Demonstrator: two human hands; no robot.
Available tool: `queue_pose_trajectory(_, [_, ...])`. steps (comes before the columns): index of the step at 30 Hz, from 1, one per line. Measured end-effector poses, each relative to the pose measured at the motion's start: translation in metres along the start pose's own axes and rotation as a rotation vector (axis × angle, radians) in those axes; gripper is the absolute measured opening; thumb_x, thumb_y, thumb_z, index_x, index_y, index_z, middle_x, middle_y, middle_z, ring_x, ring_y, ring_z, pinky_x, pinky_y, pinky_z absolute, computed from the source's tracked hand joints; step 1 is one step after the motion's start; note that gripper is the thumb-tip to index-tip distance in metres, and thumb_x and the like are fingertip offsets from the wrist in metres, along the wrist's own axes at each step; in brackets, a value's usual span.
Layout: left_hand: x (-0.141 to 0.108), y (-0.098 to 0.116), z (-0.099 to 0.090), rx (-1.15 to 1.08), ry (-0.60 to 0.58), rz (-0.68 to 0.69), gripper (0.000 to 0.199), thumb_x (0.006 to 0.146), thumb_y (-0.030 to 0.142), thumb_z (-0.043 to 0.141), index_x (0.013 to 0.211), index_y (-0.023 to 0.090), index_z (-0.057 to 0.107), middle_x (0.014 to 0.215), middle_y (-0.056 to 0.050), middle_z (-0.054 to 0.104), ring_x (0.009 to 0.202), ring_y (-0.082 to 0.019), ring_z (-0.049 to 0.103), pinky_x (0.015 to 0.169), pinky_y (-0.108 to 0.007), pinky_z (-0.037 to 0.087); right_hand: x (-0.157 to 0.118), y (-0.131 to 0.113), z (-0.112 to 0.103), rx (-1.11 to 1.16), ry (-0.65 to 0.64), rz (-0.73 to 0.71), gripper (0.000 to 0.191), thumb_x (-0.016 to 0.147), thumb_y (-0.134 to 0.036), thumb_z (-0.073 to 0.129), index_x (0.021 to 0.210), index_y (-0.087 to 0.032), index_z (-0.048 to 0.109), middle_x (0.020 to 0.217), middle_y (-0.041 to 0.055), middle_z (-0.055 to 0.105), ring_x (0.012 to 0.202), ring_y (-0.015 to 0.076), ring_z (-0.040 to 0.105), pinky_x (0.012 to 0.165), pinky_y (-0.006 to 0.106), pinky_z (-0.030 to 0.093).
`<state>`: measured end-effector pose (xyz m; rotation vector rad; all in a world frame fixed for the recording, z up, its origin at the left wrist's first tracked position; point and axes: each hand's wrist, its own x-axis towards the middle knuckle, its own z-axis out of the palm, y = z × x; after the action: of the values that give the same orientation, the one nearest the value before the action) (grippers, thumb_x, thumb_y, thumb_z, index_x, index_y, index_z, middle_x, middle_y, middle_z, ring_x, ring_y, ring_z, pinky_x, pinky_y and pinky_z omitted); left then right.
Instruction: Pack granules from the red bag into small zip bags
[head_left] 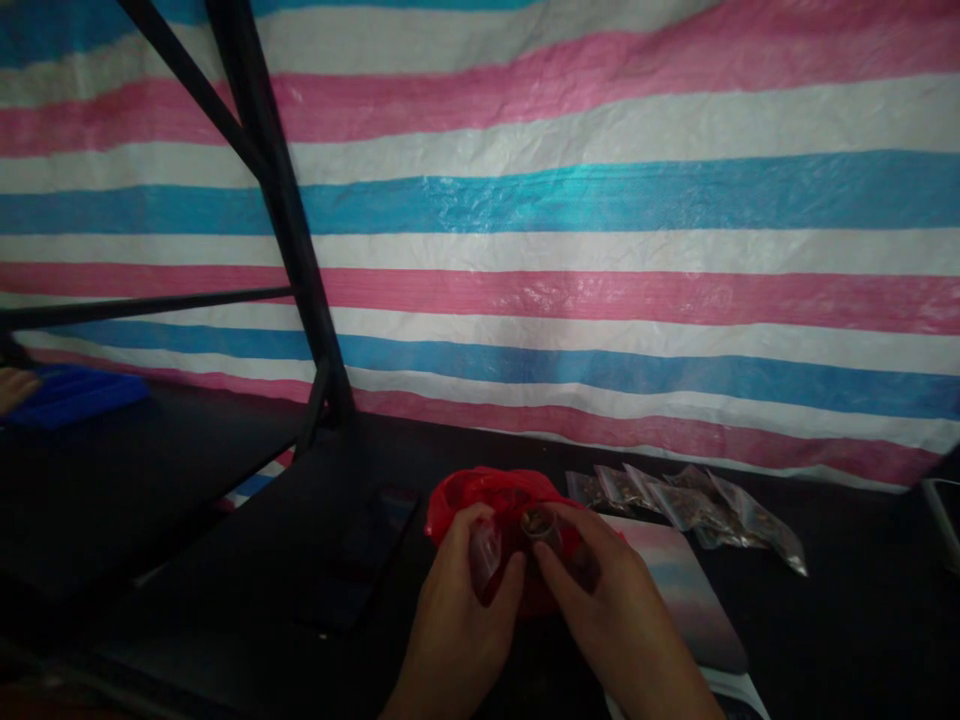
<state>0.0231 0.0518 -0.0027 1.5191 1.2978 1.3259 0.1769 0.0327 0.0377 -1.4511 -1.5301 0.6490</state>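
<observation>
My left hand (459, 615) is closed on a small clear plastic bag (486, 552), pinched between thumb and fingers. Just to its right, my right hand (615, 600) grips a small round cup (551, 535), with brown bits showing in its mouth. Both hands are over an open red plastic bag (487, 487), whose contents are mostly hidden in shadow. Several clear zip bags (697, 510) holding brownish pieces lie overlapping behind and to the right of my right hand.
A flat, shiny laptop-like object (690, 590) lies under my right forearm. A dark phone-like slab (375, 540) rests at left. Black metal posts (292, 230) stand before a striped tarp (600, 200). Far left, another person's hand (15, 388) touches a blue tray (82, 395).
</observation>
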Motion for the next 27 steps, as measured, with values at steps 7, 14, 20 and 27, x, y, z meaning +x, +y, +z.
queue_pose_trajectory(7, [-0.003,-0.01,-0.005,0.014,-0.151,0.082,0.037,0.097,0.025,0.06,0.134,0.029,0.057,0.14,-0.01,0.062,0.136,-0.029,0.057,0.118,-0.051,0.042,-0.004,0.0,0.001,-0.089,-0.098,-0.075,0.04,0.093,-0.014,0.061,0.128,-0.027,0.074,0.129,0.0068,0.07,0.118,0.0224,0.068,0.107,0.035,0.054])
queue_pose_trajectory(14, [0.0,-0.019,-0.007,0.137,-0.204,0.202,0.045,0.093,0.009,0.054,0.133,0.03,0.059,0.128,-0.009,0.067,0.123,-0.029,0.064,0.108,-0.051,0.05,-0.007,-0.002,0.001,-0.049,-0.226,-0.076,0.045,0.092,-0.009,0.059,0.13,-0.028,0.074,0.129,0.0043,0.066,0.121,0.0183,0.065,0.111,0.029,0.049])
queue_pose_trajectory(20, [-0.002,-0.021,-0.003,0.078,-0.16,0.215,0.046,0.091,0.011,0.06,0.135,0.027,0.059,0.133,-0.013,0.067,0.124,-0.031,0.066,0.106,-0.05,0.052,-0.006,-0.003,0.008,-0.017,-0.244,-0.095,0.059,0.086,0.002,0.049,0.132,-0.027,0.071,0.135,0.0045,0.064,0.124,0.017,0.064,0.111,0.029,0.049])
queue_pose_trajectory(27, [-0.004,-0.013,0.0,-0.074,-0.209,0.079,0.039,0.094,0.021,0.06,0.133,0.026,0.052,0.132,-0.01,0.065,0.123,-0.026,0.067,0.105,-0.043,0.055,0.003,-0.008,0.01,-0.02,-0.161,-0.122,0.045,0.081,0.004,0.054,0.11,-0.025,0.072,0.121,0.0042,0.072,0.113,0.0202,0.069,0.104,0.036,0.054])
